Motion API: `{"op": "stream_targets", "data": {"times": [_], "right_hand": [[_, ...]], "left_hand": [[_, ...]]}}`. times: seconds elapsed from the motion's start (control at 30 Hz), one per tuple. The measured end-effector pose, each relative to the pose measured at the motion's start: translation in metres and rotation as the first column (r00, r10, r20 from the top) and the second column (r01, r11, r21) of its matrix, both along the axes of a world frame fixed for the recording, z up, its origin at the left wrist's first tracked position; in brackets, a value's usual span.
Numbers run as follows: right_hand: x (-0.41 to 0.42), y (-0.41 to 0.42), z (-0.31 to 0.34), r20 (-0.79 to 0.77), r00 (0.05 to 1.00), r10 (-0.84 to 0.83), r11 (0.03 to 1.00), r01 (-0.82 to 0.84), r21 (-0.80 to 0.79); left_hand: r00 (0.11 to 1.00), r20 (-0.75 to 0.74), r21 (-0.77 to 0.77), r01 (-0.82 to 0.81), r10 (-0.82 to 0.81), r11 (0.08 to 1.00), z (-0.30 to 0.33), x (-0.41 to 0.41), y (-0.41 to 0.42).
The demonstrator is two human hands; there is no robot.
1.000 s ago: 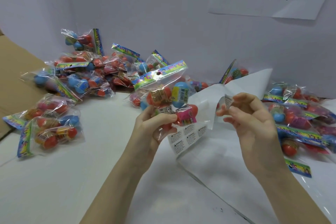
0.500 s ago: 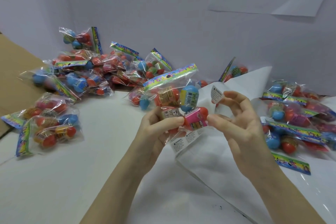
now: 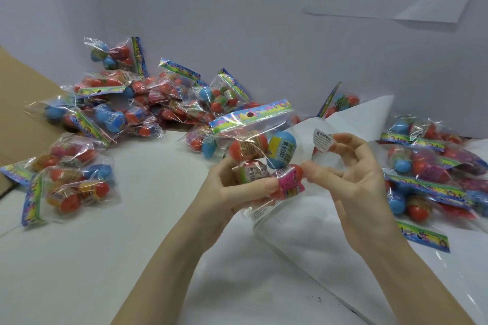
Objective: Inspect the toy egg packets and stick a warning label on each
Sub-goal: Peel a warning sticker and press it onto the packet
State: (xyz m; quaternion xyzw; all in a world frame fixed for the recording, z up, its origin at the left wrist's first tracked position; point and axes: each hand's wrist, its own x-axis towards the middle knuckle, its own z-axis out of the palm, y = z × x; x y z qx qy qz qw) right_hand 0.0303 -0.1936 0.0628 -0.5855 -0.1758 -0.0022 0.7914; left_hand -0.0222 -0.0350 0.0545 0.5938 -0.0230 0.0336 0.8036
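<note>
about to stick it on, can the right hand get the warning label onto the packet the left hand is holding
Probably yes. The right hand holds the warning label beside the packet, with nothing between them; the left hand covers only its lower part.

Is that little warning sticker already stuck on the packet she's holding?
Not yet. The warning label sits on the right hand fingertips, apart from the packet.

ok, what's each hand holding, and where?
Left hand: packet, by its lower part. Right hand: warning label, pinched at its right edge.
</note>
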Motion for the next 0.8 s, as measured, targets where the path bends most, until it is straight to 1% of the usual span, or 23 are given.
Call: {"op": "stream_targets", "data": {"times": [0.1,0.2,0.27,0.37,0.43,0.5,0.6,0.8], "right_hand": [[0.0,0.001,-0.001,-0.01,1.0,0.018,1.0,-0.018,0.022],[-0.001,0.0,-0.003,-0.035,0.997,0.073,0.996,-0.072,0.045],[-0.001,-0.001,-0.002,-0.011,0.997,0.081,0.996,-0.081,0.035],[-0.002,-0.002,0.0,0.064,0.998,-0.014,0.998,0.01,0.062],[-0.002,-0.003,0.003,0.159,0.981,-0.106,0.993,0.098,0.061],[-0.004,-0.006,0.005,0.248,0.957,-0.148,0.989,0.142,0.043],[-0.007,-0.006,0.006,0.301,0.944,-0.136,0.989,0.149,-0.018],[-0.012,-0.001,0.003,0.403,0.91,-0.094,0.943,0.211,-0.257]], "left_hand": [[0.999,0.02,0.003,-0.049,0.049,0.999,-0.002,0.001,-0.001],[0.994,0.029,-0.019,-0.105,0.106,0.994,-0.004,0.003,-0.001],[0.993,0.046,-0.046,-0.109,0.111,0.993,-0.004,0.003,-0.002],[0.989,0.059,-0.084,-0.128,0.133,0.988,-0.004,0.003,-0.002],[0.988,0.063,-0.092,-0.138,0.144,0.986,-0.004,0.003,-0.002],[0.988,0.052,-0.08,-0.143,0.147,0.986,-0.004,0.004,-0.001],[0.989,0.035,-0.028,-0.14,0.141,0.99,-0.005,0.005,0.0],[0.989,0.048,0.032,-0.139,0.138,0.99,-0.008,0.005,-0.001]]}}
